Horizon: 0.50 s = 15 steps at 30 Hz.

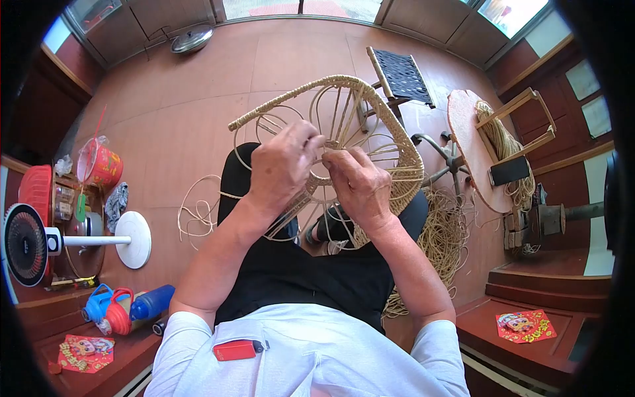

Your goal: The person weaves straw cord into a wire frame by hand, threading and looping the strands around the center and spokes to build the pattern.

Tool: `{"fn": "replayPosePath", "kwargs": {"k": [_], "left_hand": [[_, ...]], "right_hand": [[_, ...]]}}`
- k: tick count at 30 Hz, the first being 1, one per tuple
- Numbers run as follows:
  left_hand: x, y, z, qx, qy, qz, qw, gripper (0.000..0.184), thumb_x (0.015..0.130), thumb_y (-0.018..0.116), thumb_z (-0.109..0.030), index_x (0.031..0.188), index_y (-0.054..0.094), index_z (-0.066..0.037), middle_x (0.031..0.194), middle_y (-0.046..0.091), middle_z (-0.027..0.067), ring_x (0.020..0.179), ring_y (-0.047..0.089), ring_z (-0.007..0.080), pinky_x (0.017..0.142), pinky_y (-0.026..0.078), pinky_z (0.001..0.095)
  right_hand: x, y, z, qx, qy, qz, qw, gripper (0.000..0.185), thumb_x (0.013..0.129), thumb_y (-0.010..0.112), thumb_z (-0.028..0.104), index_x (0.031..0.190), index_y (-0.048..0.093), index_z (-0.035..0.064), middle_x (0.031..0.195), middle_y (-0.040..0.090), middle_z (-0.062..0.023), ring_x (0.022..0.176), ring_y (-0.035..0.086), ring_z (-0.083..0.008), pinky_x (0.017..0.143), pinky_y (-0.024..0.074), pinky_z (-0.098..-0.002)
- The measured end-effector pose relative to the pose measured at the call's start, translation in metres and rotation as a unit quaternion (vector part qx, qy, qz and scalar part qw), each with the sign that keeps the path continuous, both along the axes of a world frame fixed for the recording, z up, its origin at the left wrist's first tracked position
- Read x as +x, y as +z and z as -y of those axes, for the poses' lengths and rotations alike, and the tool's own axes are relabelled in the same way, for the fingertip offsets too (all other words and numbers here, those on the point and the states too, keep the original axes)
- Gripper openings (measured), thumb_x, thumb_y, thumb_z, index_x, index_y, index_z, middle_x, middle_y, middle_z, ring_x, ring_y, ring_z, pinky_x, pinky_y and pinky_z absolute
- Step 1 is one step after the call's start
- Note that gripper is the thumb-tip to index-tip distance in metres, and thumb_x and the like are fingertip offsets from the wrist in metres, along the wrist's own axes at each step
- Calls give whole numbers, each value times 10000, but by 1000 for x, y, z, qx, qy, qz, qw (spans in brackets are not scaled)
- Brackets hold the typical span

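Observation:
A partly woven wicker piece [409, 155], with a thick wrapped rim and thin spokes radiating from a small central ring, rests on my lap. Over its middle, my left hand [281, 165] has its fingers curled and pinched together near the ring; what lies between them is hidden, and the fingertips are slightly blurred. Close beside it, my right hand [357, 185] is closed on the wicker at the ring, thumb and fingers pressed together. Loose curved strands [270, 122] loop out around both hands. Dense weaving covers the right side of the piece.
A heap of loose cord [440, 231] lies on the floor at my right. Beyond stand a woven-seat stool [402, 74] and a round board [466, 132] bearing a phone [509, 171]. At left are a white fan [132, 239], a red bucket [102, 165] and bottles [152, 302].

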<state>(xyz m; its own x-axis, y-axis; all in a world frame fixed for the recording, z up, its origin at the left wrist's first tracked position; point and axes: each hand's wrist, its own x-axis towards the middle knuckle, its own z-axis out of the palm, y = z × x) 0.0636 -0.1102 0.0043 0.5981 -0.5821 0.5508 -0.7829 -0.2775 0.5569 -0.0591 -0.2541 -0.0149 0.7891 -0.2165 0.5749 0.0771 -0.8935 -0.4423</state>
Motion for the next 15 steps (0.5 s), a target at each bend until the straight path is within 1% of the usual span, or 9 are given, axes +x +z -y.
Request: {"fn": "replayPosePath", "kwargs": {"k": [2,3,4,6,7,10,11,13,15], "left_hand": [[-10,8,-13,-81,13,-89,993,147,1079,759,-148,1014,671,-49,852,726,129,751,744,332,674,577,436],[-15,1,-21,-85,12,-81,993,77,1074,755,-100,1104,723,-37,832,725,130,729,734,283,674,568,411],[-26,-4,-26,-85,12,-81,993,77,1074,755,-100,1104,723,-37,832,725,130,729,734,283,674,568,411],[-49,-14,-37,-93,-13,-280,955,155,1117,704,-91,1227,771,-5,868,740,44,772,693,110,720,566,300],[-55,-26,-39,-77,-22,-304,949,278,1117,688,-80,1370,755,12,871,710,-3,815,651,53,736,549,263],[-75,-33,-38,-62,-46,-462,883,512,1141,633,-83,1628,540,45,899,716,32,725,656,75,670,548,262],[-78,-33,-34,-65,-46,-462,883,512,1141,633,-83,1628,540,45,899,716,32,725,656,75,670,548,262],[-82,-36,-27,-69,-72,-465,880,572,1165,583,-101,1689,421,64,884,696,51,658,667,104,608,555,272],[-79,-44,-17,-104,-82,-501,855,538,1180,559,-124,1669,435,61,860,684,54,643,674,113,588,560,273]], "right_hand": [[0,0,1,-9,0,-1,1000,100,1064,736,159,1161,758,150,1017,756,-77,803,796,-337,653,619,-460],[0,0,1,-18,1,-2,1000,101,1072,725,165,1166,758,151,1029,753,-79,800,795,-341,650,622,-461],[0,0,1,-18,1,-1,1000,101,1072,725,165,1166,758,151,1029,753,-79,800,795,-341,650,622,-461],[-1,1,0,-41,-17,-47,998,112,1095,697,188,1180,756,147,1064,743,-87,806,793,-346,667,633,-461],[-1,3,-1,-41,-16,-48,998,112,1095,697,188,1180,756,147,1064,743,-87,806,793,-346,667,633,-461],[-4,12,-3,-12,-16,-84,996,141,1067,719,149,1194,774,121,1056,742,-103,878,781,-364,739,628,-477],[-4,14,-3,-7,-13,-97,995,150,1069,699,143,1200,768,119,1059,744,-107,891,781,-368,755,628,-483],[-2,17,-2,-6,-9,-108,994,160,1071,678,138,1206,762,117,1063,746,-110,903,781,-372,770,628,-489],[-1,17,-1,-12,-11,-113,993,192,1004,666,127,1173,756,112,1081,743,-111,863,796,-363,748,641,-487]]}}
